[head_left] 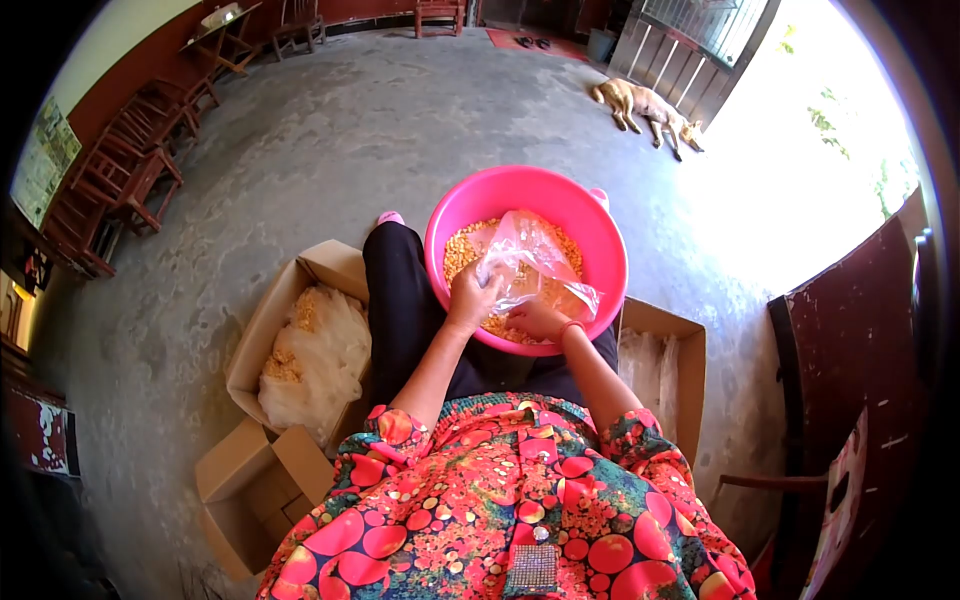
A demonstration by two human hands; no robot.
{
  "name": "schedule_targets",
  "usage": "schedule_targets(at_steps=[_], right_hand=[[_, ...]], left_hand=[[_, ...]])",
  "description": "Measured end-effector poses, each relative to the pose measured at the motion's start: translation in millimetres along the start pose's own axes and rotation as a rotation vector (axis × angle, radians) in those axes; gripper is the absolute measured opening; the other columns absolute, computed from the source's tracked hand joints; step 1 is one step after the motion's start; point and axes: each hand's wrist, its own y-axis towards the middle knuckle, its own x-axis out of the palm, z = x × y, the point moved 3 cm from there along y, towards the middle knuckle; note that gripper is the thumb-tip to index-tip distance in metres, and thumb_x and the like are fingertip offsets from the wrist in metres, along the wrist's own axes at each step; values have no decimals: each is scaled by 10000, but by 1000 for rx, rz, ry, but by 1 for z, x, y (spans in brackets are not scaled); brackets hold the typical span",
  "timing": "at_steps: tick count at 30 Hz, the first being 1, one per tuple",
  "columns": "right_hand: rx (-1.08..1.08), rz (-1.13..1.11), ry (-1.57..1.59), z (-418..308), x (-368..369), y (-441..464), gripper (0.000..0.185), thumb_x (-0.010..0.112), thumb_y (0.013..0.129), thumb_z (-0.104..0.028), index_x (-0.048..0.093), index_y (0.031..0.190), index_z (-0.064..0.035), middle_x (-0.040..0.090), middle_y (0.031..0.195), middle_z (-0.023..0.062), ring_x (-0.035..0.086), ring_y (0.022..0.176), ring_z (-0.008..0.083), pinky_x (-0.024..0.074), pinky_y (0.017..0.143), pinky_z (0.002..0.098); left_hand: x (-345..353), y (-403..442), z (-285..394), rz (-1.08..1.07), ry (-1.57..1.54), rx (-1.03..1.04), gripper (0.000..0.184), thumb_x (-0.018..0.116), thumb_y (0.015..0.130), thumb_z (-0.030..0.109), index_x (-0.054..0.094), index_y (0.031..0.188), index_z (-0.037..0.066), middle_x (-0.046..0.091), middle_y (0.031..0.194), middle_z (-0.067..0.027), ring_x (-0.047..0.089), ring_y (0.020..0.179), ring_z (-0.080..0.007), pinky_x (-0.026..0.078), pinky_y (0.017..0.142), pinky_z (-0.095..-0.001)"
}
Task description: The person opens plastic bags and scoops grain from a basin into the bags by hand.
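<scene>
A pink basin (612, 262) rests at my lap, with yellow corn kernels (460, 248) in it. My left hand (476, 298) is closed on the edge of a clear plastic bag (530, 245), which spreads over the kernels. Low in the basin, my right hand (538, 319) reaches in beside the bag, near the kernels; its fingertips are partly hidden, and whether they hold anything is unclear.
Left of my legs, an open cardboard box (245, 350) holds plastic bags with kernels; below it is another open box (235, 470). A third box (692, 370) with clear bags stands right. A dog (648, 105) lies near the doorway. Wooden chairs (130, 180) line the left wall.
</scene>
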Motion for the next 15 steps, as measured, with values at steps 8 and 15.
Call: schedule_targets(at_steps=[8,15], right_hand=[[336,-124,956,-25,-35,-43,171,484,800,-181,583,873,-61,395,533,-38,281,364,28,232,324,170],[243,110,1067,-16,-68,-16,133,493,807,-163,550,812,-43,448,581,-4,295,356,34,217,312,170]], left_hand=[[-2,0,2,180,-185,-66,103,448,816,55,532,873,36,498,594,16,439,470,-41,369,436,-183],[-2,-4,13,105,-250,-166,131,407,848,104,518,899,56,446,532,14,379,370,-44,322,337,-181]])
